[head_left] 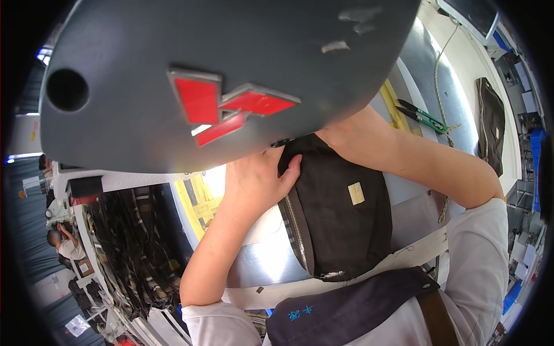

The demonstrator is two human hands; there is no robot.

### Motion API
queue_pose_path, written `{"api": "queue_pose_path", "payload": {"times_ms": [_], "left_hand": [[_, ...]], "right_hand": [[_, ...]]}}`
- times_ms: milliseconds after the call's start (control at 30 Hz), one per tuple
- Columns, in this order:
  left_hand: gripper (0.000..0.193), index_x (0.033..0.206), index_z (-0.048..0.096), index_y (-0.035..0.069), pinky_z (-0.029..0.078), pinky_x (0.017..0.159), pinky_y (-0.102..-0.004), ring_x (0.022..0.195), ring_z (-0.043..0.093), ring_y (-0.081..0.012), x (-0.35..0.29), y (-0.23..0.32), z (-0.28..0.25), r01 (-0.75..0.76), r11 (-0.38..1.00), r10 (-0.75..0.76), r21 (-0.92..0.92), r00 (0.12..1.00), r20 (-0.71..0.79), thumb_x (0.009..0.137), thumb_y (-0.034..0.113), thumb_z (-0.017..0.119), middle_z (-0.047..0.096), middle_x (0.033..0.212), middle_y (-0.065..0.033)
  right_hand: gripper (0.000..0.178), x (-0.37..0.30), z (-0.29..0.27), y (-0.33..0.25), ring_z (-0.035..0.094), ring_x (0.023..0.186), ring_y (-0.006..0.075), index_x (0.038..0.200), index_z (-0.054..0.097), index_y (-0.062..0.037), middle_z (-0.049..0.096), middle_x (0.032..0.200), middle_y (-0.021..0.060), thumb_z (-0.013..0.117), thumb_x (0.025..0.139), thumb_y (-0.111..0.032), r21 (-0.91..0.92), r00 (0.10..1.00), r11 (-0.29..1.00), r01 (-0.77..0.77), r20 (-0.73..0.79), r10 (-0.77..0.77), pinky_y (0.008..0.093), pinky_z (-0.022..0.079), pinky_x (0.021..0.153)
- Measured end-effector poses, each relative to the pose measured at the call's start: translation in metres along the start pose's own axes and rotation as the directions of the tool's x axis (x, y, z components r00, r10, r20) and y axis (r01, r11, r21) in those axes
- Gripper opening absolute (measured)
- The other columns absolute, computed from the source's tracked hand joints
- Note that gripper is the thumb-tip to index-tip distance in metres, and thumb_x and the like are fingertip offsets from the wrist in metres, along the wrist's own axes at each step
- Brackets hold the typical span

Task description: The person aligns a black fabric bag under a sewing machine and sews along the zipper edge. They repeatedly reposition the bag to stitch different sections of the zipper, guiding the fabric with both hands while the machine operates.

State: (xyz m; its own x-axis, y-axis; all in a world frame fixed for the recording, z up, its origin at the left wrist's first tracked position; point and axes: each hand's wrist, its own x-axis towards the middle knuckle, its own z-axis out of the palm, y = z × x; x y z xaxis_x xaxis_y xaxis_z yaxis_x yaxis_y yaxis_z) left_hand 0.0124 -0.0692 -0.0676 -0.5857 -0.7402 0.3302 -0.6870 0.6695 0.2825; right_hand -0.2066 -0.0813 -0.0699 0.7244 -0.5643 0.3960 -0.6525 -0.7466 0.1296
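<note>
A dark brown zippered fabric piece (334,213) lies on the shiny work surface, hanging toward my lap. A silver zipper runs down its left edge, and a small cream tab shows on its face. My left hand (254,181) grips its upper left edge, the thumb on the cloth and the other fingers mostly hidden. At the cloth's upper right rests my right hand (360,138), its fingers hidden behind the machine head. That dark grey sewing machine head (248,52), with a red emblem, covers the far end of the cloth and the needle area.
Green-handled thread snips (424,117) lie right of the machine, beside a cord (440,75). Another dark zippered piece (490,127) lies at the far right. Dark and plaid fabric pieces (135,248) are heaped at left. Yellow tape (199,199) marks the machine bed. Another person (69,245) sits far left.
</note>
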Motion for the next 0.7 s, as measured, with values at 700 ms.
{"api": "queue_pose_path", "payload": {"times_ms": [700], "left_hand": [[0.044, 0.113, 0.066, 0.007, 0.047, 0.089, -0.0372, 0.1, 0.064, -0.0237, -0.01, 0.01, -0.009, 0.035, 0.999, -0.034, -0.017, 0.998, 0.049, 0.071, 0.016, 0.075, 0.064, 0.118, -0.0037]], "right_hand": [[0.015, -0.009, 0.0, -0.012, 0.054, 0.089, 0.0183, 0.082, 0.068, -0.0033, 0.055, 0.094, 0.0042, 0.061, 0.072, -0.013, 0.074, 0.999, 0.997, 0.008, -0.031, -0.006, 0.0278, 0.049, 0.071]]}}
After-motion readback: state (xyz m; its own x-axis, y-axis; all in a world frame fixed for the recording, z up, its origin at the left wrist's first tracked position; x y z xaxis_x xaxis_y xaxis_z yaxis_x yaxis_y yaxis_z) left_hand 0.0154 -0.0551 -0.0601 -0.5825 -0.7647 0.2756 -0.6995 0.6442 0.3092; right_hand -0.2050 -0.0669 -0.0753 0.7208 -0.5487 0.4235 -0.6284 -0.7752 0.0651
